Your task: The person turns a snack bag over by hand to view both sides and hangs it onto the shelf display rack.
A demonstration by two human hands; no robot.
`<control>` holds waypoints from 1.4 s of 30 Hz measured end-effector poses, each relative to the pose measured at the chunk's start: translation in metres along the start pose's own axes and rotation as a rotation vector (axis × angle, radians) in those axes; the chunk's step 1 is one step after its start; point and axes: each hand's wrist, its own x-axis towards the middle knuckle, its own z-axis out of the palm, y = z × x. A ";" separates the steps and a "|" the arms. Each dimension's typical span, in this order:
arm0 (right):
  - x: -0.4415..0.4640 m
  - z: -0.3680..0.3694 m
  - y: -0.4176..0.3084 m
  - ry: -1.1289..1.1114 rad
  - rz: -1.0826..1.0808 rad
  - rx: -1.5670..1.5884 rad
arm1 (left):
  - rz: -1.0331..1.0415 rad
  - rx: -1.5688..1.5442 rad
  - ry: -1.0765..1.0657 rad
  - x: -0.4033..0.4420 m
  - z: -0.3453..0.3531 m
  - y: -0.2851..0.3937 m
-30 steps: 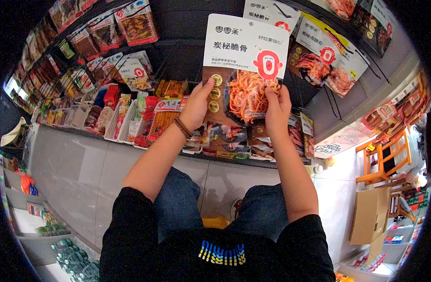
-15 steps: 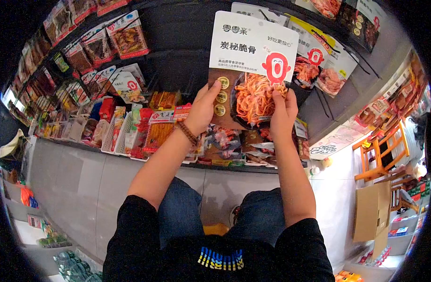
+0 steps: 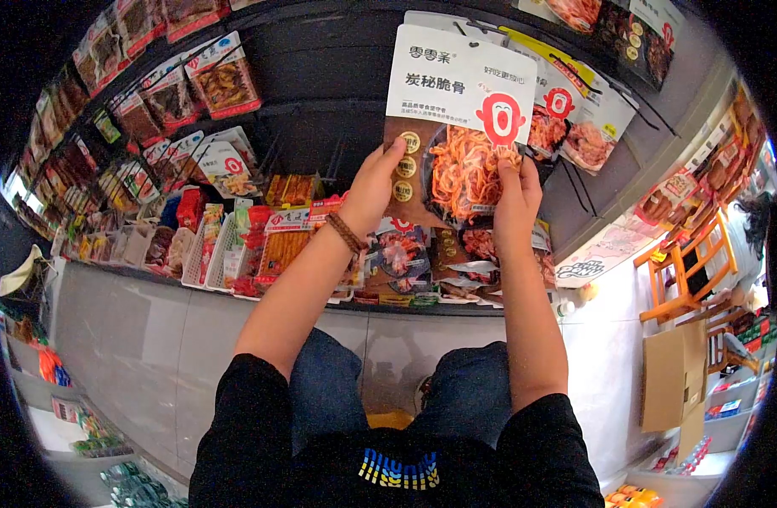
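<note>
A white-and-brown snack packet (image 3: 447, 118) with a red cartoon figure and a picture of shredded food is held upright in front of the rack. Its left edge is pinched by my left hand (image 3: 374, 188), the thumb lying on the front. My right hand (image 3: 517, 199) grips the lower right part, thumb on the food picture; the fingers behind the packet are hidden. Just behind it, similar packets (image 3: 597, 140) hang on metal hooks at the right. Below my hands, more packets (image 3: 398, 254) lie on the bottom shelf.
Hanging bags (image 3: 225, 74) fill the dark rack (image 3: 308, 127) at the left. White baskets (image 3: 222, 250) with snacks stand on the low shelf. Bare hooks (image 3: 579, 188) stick out at the right. Behind there are a wooden chair (image 3: 689, 271) and an open cardboard box (image 3: 669, 377).
The packet has shifted slightly right and tilted a little clockwise, with both hands still on it. The view has moved slightly.
</note>
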 end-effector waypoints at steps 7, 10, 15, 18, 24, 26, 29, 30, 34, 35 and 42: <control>0.004 -0.001 0.001 -0.002 0.027 0.009 | -0.013 -0.035 -0.011 0.006 0.000 -0.002; 0.006 -0.003 0.006 0.000 0.031 -0.015 | -0.081 -0.053 -0.007 0.006 0.000 -0.001; 0.007 -0.008 0.013 0.005 0.106 -0.021 | -0.105 -0.057 -0.001 0.007 0.000 0.000; 0.006 -0.014 0.021 0.016 0.173 -0.105 | -0.067 -0.013 0.014 0.007 -0.003 -0.005; 0.002 -0.025 0.042 -0.040 0.108 -0.238 | 0.085 0.310 -0.011 0.002 -0.026 -0.023; -0.004 -0.023 0.041 -0.040 0.178 -0.174 | 0.119 0.354 -0.027 -0.001 -0.033 -0.025; -0.009 -0.025 0.045 -0.044 0.256 -0.110 | 0.040 0.646 0.000 -0.004 -0.041 -0.025; -0.010 -0.027 0.049 -0.048 0.265 -0.113 | 0.056 0.670 0.026 -0.003 -0.043 -0.028; -0.010 -0.035 0.057 -0.052 0.318 -0.113 | 0.063 0.667 0.129 -0.004 -0.041 -0.028; -0.010 -0.033 0.051 -0.035 0.348 -0.121 | 0.062 0.666 0.129 -0.004 -0.039 -0.026; -0.001 -0.026 0.043 0.096 0.305 -0.030 | 0.103 0.680 0.104 0.009 -0.033 -0.016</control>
